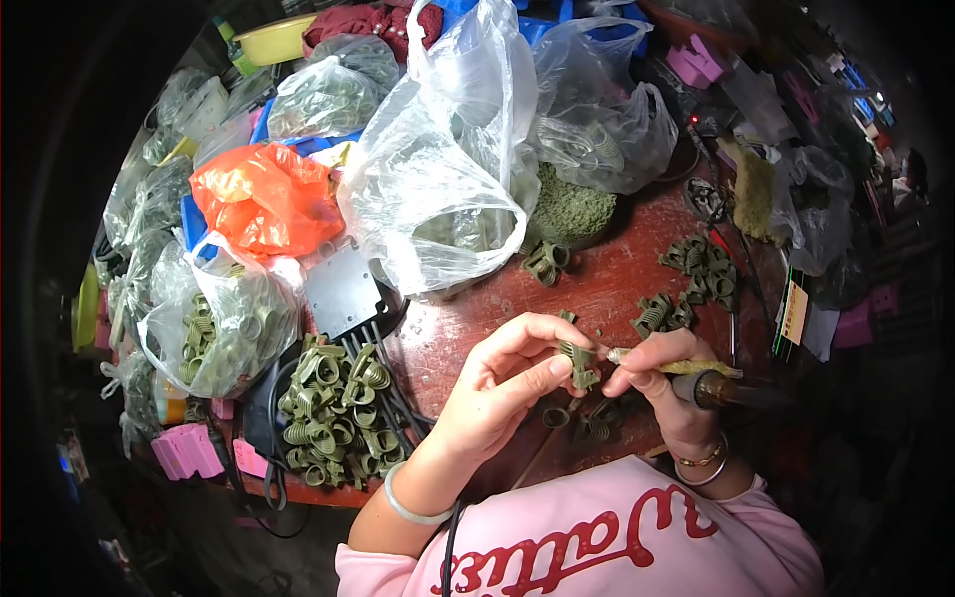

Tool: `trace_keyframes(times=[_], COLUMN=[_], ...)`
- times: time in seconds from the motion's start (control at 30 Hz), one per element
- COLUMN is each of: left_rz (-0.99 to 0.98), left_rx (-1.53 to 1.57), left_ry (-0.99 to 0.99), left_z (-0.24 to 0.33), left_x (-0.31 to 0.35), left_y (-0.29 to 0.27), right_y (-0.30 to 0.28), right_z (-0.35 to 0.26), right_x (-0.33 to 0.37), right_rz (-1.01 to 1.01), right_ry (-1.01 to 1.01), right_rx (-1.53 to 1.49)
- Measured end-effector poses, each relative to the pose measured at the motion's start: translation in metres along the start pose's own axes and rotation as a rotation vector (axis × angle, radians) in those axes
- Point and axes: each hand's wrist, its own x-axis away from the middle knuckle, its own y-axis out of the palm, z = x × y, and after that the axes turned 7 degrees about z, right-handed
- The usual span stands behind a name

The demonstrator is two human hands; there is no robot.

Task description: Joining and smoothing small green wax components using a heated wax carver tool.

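Observation:
My left hand (507, 373) pinches an olive-green ribbed plastic part (580, 366) between thumb and fingers. Close beside it, my right hand (668, 383) is closed around a thin pointed tool (701, 368) with a yellowish, worn-looking shaft. The tool's pale front end comes near the green part; whether they touch I cannot tell. A dark cylinder (711, 390) sticks out by the right hand, and its link to the tool is unclear. Under my hands lie more loose green parts (600, 420). Further clusters of them (701, 271) rest on the red table (448, 338) to the right.
At left, a big heap of green parts (333, 413) sits beside black cables (383, 373) and a flat grey plate (343, 289). Clear plastic bags (438, 189), an orange bag (264, 199) and a green rough-surfaced mound (572, 207) crowd the far side. Pink blocks (187, 451) lie near the left edge.

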Motion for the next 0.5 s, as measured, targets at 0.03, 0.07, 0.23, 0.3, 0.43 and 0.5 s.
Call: trace_keyframes(times=[0.03, 0.07, 0.23, 0.3, 0.43, 0.5], left_rz=[0.002, 0.013, -0.009, -0.013, -0.037, -0.008], left_rx=[0.001, 0.006, -0.014, -0.018, -0.033, -0.022], left_ry=[0.0, -0.008, -0.002, 0.006, 0.01, 0.007], left_z=[0.0006, 0.0016, 0.0002, 0.0022, 0.0042, 0.0023], left_x=[0.0002, 0.0006, 0.001, -0.0003, -0.0042, -0.0052], left_y=[0.0005, 0.0016, 0.0009, 0.0006, 0.0033, 0.0032], right_y=[-0.003, -0.0044, -0.0058, -0.0045, -0.0085, -0.0106], right_z=[-0.0008, -0.0009, 0.0038, 0.0026, 0.0003, -0.0037], right_x=[0.0011, 0.0019, -0.0045, -0.0038, -0.0017, -0.0048], right_rz=[-0.041, -0.081, -0.055, -0.04, -0.048, -0.142], right_ry=[0.026, 0.053, -0.002, 0.032, 0.047, -0.002], right_rx=[-0.027, -0.055, 0.006, 0.021, -0.021, 0.026])
